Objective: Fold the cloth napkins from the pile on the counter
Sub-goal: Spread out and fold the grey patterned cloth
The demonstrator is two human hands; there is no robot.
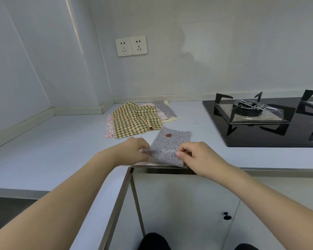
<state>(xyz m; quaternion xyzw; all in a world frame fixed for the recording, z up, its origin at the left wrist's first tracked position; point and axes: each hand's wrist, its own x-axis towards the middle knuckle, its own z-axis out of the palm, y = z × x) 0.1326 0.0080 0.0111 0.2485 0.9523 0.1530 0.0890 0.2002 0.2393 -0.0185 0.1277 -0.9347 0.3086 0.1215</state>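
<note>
bare counter (49, 150) left of hands, napkin pile (135, 120) blocks the back corner, gas hob (260, 121) with raised pan supports obstructs right side

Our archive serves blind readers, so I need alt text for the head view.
Both hands, left hand and right hand, pinch the near edge of a grey dotted cloth napkin at the front of the pale counter. Behind it lies a pile topped by a green checked cloth; a black gas hob sits to the right.

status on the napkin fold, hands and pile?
Left hand and right hand pinch grey napkin at near edge. Pile waits behind. Stove to the right, not in the way.
</note>
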